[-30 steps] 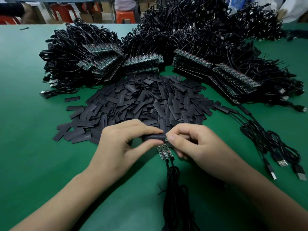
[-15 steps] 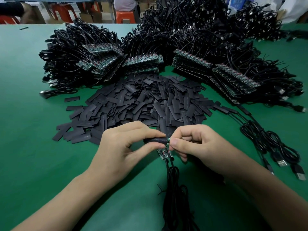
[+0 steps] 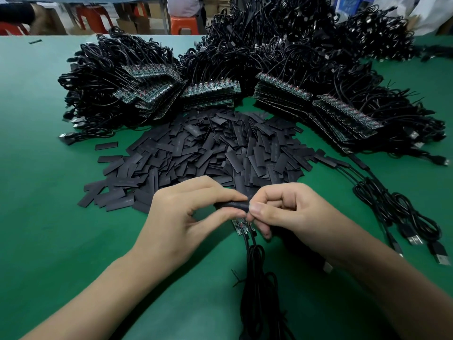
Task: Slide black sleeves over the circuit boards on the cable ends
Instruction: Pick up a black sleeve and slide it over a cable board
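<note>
Sleeves point(image 3: 220, 153) are lying in a wide, loose heap on the green desk point(image 3: 49, 217), flat black strips overlapping one another, with a few strays sitting apart at the heap's left edge. Behind the heap, cable bundles point(image 3: 282, 52) are piling up in several dark mounds, and stacks of board strips point(image 3: 210, 90) are resting against their near sides, facing the heap.

At the near edge of the heap, both hands are working close together above the desk. The left hand point(image 3: 186, 217) is pinching one black sleeve point(image 3: 231, 204) between thumb and forefinger, holding it roughly level. The right hand point(image 3: 289, 212) is curling its fingers inward and pinching the same sleeve at its right end; the thumb is covering the sleeve's mouth, so what is going into it cannot be made out. Just beneath the sleeve, small green circuit boards point(image 3: 241, 225) are poking out between the two hands, touching the right hand's lower fingers. Black cables point(image 3: 255, 278) are running from these boards down toward the near edge of the desk in a loose coil.

To the right, sleeved cables point(image 3: 392, 212) are lying together on the desk, their USB plugs point(image 3: 438, 253) pointing toward the near right corner.
</note>
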